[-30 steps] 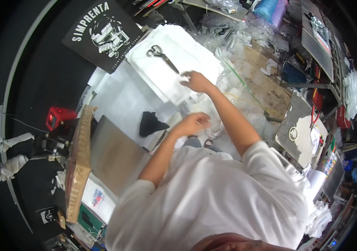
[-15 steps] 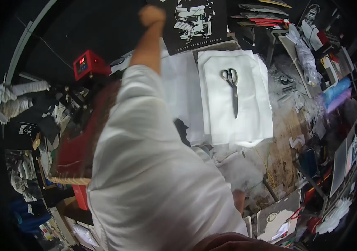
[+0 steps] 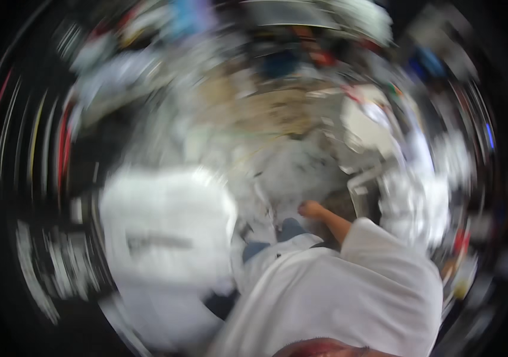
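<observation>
My right hand (image 3: 310, 209) hangs low at the end of a bare forearm, just beyond my white shirt (image 3: 349, 285). It is over the littered floor, and motion smears its fingers, so I cannot make out a grip. My left hand is out of view. To the left lies a stack of white sheets (image 3: 200, 199), with scissors (image 3: 159, 241) lying on top as a dark blurred shape.
Crumpled pale material and scraps cover the floor (image 3: 289, 166) ahead. A worn pale board (image 3: 364, 128) leans to the right of it, near bunched white material (image 3: 414, 202). Blurred shelves and piled goods ring the edges.
My view has swung sharply to the right, so the sheets and scissors now appear at the left. My raised left arm has left the picture, and more of my right arm shows.
</observation>
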{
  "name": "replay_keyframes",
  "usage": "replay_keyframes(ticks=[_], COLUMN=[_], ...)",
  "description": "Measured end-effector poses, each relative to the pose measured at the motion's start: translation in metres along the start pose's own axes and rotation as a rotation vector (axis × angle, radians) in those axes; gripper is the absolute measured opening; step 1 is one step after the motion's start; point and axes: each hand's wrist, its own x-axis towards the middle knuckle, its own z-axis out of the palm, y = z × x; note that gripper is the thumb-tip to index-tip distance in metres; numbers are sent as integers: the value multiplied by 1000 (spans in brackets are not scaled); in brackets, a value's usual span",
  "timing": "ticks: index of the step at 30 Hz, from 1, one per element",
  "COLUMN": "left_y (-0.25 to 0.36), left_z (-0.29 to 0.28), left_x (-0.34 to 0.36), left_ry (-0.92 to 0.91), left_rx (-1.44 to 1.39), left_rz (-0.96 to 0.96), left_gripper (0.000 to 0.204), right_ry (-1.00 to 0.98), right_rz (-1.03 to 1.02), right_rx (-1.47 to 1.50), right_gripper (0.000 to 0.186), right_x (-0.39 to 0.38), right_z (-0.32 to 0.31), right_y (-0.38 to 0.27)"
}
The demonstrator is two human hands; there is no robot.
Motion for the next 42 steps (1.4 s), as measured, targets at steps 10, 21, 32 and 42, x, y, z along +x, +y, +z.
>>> replay_keyframes(ticks=[10, 21, 32, 42], left_y=[299, 546, 549, 563], left_z=[-133, -394, -451, -375], left_x=[29, -379, -849, -1039], left_ry=[466, -168, -1044, -2091], left_rx=[-741, -1312, -724, -330], left_rz=[393, 1544, 2354, 1633], left_gripper=[34, 28, 28, 78], right_ry=[215, 1421, 1928, 1253], right_rz=[-266, 14, 212, 493], right_rx=[314, 647, 974, -79], right_gripper=[44, 37, 10, 9], right_x=[-122, -431, -522, -435], right_z=[-110, -202, -116, -160], right_y=[-132, 73, 231, 197])
